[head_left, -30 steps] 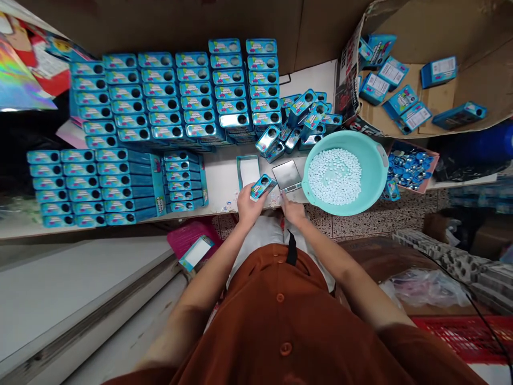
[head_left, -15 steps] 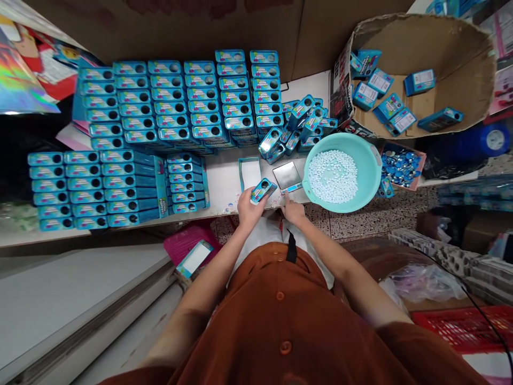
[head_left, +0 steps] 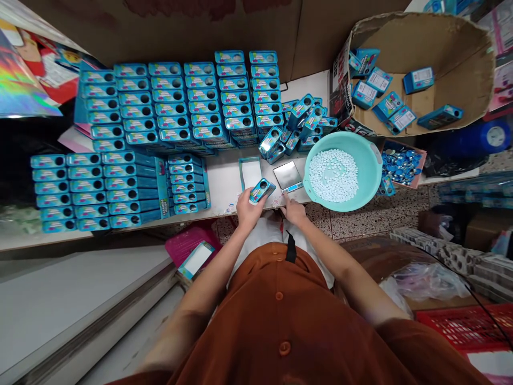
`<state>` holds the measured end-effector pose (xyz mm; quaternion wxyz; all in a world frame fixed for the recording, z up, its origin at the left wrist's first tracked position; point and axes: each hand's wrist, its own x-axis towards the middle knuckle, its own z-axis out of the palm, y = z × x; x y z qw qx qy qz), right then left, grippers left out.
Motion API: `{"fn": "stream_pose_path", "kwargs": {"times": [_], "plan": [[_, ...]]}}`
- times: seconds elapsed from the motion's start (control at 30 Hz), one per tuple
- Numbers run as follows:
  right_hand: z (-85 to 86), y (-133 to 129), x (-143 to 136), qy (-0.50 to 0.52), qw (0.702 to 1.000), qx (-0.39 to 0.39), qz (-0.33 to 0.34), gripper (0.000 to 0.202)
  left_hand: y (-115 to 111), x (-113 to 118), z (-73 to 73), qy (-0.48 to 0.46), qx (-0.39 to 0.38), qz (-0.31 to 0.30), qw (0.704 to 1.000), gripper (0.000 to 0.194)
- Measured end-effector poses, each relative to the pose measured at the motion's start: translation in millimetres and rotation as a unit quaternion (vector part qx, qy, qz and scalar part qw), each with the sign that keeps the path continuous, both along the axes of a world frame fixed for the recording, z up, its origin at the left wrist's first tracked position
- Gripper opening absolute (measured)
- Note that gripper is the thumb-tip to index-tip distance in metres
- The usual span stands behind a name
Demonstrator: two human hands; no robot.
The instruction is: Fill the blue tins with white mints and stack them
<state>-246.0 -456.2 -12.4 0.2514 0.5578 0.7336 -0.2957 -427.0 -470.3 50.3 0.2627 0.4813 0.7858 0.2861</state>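
My left hand (head_left: 247, 212) is closed around a small blue tin (head_left: 262, 190) with printed lettering and a dark round spot on its face. My right hand (head_left: 295, 214) has its index finger stretched out to the front edge of a small digital scale (head_left: 287, 175), by its blue-lit strip; the other fingers are curled and nothing shows in them. The scale's silver plate is bare. Just beyond the held tin lies a shallow blue-edged tray (head_left: 241, 174) with a white inside. To the right stands a turquoise bowl (head_left: 372, 166) with many small white pellets (head_left: 339, 184).
Rows of blue tins (head_left: 166, 109) stand along the left and back of the bench. A loose tin pile (head_left: 302, 125) lies behind the scale. At the back right is a cardboard box (head_left: 452, 48) holding several tins, with a pink box (head_left: 419, 166) of shiny blue pieces before it.
The view has shifted very slightly. My left hand keeps the tin in about the same place, and my right index finger stays at the scale's front edge.
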Motion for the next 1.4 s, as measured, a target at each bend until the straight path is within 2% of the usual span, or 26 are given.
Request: {"fn": "stream_pose_path", "kwargs": {"times": [0.27, 0.57, 0.83, 1.1, 1.27, 1.4], "plan": [[12.1, -20.9, 15.5, 0.037, 0.999, 0.004, 0.005, 0.067, 16.9, 6.0, -6.3, -0.009, 0.013, -0.028, 0.999, 0.037], [10.9, -40.6, 31.4, 0.076, 0.997, -0.023, -0.023, 0.059, 20.9, 5.9, -10.9, 0.003, 0.011, -0.054, 0.998, 0.036], [27.3, -53.2, 80.3, 0.136, 0.978, 0.023, -0.158, 0.047, 26.2, 8.5, -23.2, -0.004, 0.007, -0.066, 0.998, 0.038], [68.5, -71.4, 134.7, 0.262, 0.910, 0.144, -0.286, 0.039, 51.1, 28.5, -30.0, -0.014, 0.020, -0.080, 0.996, 0.038], [92.2, -60.6, 157.4, 0.281, 0.885, 0.206, -0.309, 0.037, 64.5, 43.4, -35.0, -0.001, 0.019, -0.079, 0.997, 0.037], [94.8, -23.1, 170.2, 0.285, 0.884, 0.240, -0.283, 0.037, 71.8, 55.9, -38.8, 0.000, 0.023, -0.057, 0.998, 0.036]]}}
